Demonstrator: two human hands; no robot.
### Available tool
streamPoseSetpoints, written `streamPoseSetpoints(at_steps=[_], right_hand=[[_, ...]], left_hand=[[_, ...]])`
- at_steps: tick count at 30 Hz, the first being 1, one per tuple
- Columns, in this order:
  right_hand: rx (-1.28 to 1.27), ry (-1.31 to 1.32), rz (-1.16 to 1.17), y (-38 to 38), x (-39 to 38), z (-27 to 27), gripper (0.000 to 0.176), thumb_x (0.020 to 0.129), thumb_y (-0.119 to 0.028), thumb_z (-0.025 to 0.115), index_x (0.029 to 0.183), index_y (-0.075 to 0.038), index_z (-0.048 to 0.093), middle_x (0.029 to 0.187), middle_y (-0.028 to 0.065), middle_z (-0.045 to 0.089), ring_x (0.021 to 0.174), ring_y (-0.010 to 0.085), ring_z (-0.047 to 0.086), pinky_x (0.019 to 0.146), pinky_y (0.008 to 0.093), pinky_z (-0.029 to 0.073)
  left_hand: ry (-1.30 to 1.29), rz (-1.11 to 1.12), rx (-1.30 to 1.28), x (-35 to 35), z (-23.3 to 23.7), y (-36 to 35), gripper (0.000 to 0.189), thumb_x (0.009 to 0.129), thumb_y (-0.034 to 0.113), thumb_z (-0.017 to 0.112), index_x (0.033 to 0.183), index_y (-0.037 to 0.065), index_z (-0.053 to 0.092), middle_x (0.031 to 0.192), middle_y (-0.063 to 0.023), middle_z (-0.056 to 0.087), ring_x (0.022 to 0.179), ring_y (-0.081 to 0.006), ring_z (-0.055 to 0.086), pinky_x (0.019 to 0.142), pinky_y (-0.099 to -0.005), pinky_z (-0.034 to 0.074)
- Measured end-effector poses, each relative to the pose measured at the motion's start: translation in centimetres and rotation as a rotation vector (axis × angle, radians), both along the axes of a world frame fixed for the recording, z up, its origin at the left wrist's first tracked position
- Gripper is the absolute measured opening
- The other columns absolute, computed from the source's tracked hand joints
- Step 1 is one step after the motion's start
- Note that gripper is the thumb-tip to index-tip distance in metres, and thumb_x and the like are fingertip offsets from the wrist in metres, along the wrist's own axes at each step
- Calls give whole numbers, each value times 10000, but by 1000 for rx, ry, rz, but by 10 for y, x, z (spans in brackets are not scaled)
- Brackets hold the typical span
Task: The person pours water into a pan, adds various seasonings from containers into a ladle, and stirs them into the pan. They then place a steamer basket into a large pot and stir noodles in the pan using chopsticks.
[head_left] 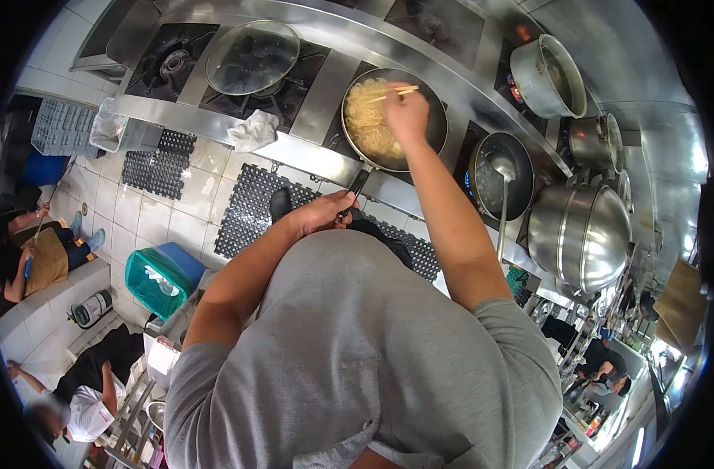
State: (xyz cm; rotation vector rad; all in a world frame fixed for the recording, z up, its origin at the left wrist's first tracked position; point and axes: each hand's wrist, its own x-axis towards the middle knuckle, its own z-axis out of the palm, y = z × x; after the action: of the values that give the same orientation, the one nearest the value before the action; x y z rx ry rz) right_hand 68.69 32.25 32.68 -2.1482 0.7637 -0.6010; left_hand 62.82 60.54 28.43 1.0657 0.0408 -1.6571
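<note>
My left hand (327,213) is wrapped round the black handle (358,184) of a frying pan (429,102) on the stove. Pale noodles (366,125) fill the left side of the pan. Over the pan's right half, my right hand (408,117) is closed on a pair of chopsticks (390,95), whose tips reach into the noodles. Right of this pan sits a smaller dark pan (493,205) with liquid and a metal ladle (504,176) resting in it, a flame showing at its left edge.
A glass lid (253,59) lies over a left burner, near a crumpled white cloth (254,130) on the stove's front edge. Large metal pots (579,234) stand at right, with another pot (546,78) over a flame behind. Other people (91,406) are at lower left and right. Rubber mats (255,207) cover the floor.
</note>
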Motion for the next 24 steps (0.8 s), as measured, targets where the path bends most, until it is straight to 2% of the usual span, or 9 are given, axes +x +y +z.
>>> streamPoseSetpoints(at_steps=[2,4,10,12,15,18,22,23,24], right_hand=[[-93,38,52,6,-7,-12,208,990,-204,684,1086,-106,839,915,203,809,891,353,807,835,430,618],[60,112,50,0,-15,-20,208,992,-199,682,1101,-127,844,911,176,817,899,339,809,846,426,616],[-94,-3,-71,-66,-44,33,210,984,-174,697,1080,-40,828,876,180,808,796,294,790,764,411,595],[-192,7,-86,-99,-44,4,205,998,-184,703,1053,-35,834,844,141,807,750,249,776,742,403,594],[562,-92,-152,-115,-35,-38,207,1027,-99,718,1170,47,746,950,143,761,846,235,781,708,293,622],[766,-241,-160,-91,-22,-46,168,1029,-91,722,1115,48,757,932,134,772,740,198,759,636,289,612],[579,-178,-13,-47,-12,-9,179,1051,-112,705,1134,35,767,936,119,790,771,174,771,670,285,621],[480,-119,27,-37,-8,-15,186,1039,-138,706,1126,1,792,889,124,804,775,183,775,692,334,619],[152,25,73,-26,-11,-15,199,1008,-180,713,1103,-38,814,866,177,798,798,285,795,742,422,618]], left_hand=[[1,-2,12,-1,-3,0,378,1181,458,519,1263,109,640,831,14,588,722,-99,524,656,-249,480],[-4,-14,18,1,-5,0,386,1181,458,518,1285,106,635,833,10,581,720,-96,515,653,-245,478],[-20,-14,48,5,8,4,405,1183,466,507,1314,101,626,829,14,557,719,-88,502,649,-243,480],[-3,-18,43,5,8,4,409,1183,469,505,1318,103,627,832,15,557,719,-83,498,647,-243,479],[3,-27,16,5,3,3,402,1183,464,506,1314,105,628,831,15,558,721,-80,500,643,-241,474],[10,-10,10,4,-3,3,398,1185,461,503,1305,102,626,825,14,552,722,-81,494,649,-245,468],[-4,-10,32,5,-4,4,389,1191,451,490,1285,98,626,816,11,542,715,-93,473,658,-254,455],[3,-10,15,5,-4,3,387,1193,447,487,1279,97,628,815,11,540,714,-98,467,661,-257,453],[3,-13,15,5,-3,1,387,1193,447,487,1279,97,628,815,11,540,714,-98,467,661,-257,453]])
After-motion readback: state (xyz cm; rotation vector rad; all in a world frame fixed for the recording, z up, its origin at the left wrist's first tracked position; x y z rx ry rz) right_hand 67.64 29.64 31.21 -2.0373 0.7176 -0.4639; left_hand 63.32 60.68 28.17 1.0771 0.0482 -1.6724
